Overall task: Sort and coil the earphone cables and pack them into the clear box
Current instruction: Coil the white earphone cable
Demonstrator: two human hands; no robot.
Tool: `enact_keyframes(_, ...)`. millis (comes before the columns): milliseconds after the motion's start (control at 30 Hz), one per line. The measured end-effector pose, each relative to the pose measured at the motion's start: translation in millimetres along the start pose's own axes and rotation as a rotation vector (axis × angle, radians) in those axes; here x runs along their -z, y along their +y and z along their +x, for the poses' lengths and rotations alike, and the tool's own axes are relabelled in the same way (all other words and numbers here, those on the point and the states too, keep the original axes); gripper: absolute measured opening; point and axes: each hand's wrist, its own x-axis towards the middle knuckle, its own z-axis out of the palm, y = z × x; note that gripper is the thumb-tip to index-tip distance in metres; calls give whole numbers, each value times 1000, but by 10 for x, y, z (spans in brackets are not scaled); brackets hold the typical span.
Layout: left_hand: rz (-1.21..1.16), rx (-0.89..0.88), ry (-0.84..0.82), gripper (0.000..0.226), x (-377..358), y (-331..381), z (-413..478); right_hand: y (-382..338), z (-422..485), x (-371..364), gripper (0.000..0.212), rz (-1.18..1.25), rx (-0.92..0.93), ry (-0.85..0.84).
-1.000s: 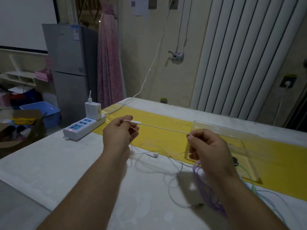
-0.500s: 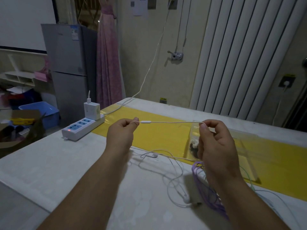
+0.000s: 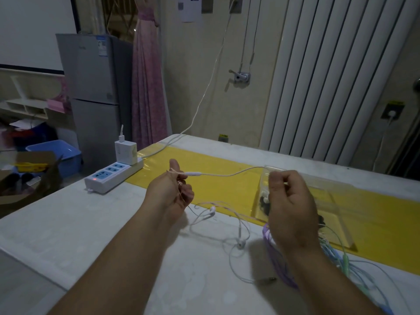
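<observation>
White table with a yellow strip running across it, fridge and pink curtain behind. A power strip sits at the left edge with a charger plugged in.

Both hands are up over the table with a white cable strung between them, sagging a bit. Left hand pinches one end, thumb sticking up and fingers curled, with the inline remote just past its fingertips. Right hand has curled fingers pinching the other bit. The rest of that cable trails onto the table in loose loops, with an earbud lying between the hands.

Clear box sits on the yellow strip right behind the right hand, with some black and white earphones in its left end. A purple cable bunch lies beneath the right wrist, and green and blue cables are tangled to its right.
</observation>
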Motion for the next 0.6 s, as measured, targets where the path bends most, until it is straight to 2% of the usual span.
enact_keyframes(33, 49, -16, 0, 35, 14, -4, 22, 7, -9, -5, 31, -72, 1, -66)
enact_keyframes(100, 100, -66, 25, 47, 29, -1, 53, 12, -39, -21, 31, -212, -16, -242)
enact_keyframes(200, 88, -88, 72, 51, 39, 42, 60, 15, -82, -60, 33, -421, -84, -528)
enact_keyframes(267, 109, -141, 83, 51, 48, 50, 62, 10, -95, -66, 41, -577, -99, -664)
enact_keyframes(333, 155, -216, 125, 50, 55, 48, 54, -1, -99, -51, 41, -702, -80, -769)
enact_keyframes(467, 344, -352, 212, 52, 62, 40, 49, -33, -83, 5, 23, -809, -3, -830)
enact_keyframes(533, 585, -498, 240, 52, 76, 29, 39, -24, -47, 18, 14, -767, 3, -788)
enact_keyframes(600, 850, -675, 137, 47, 72, -6, -17, -3, -12, 25, 10, -707, -28, -705)
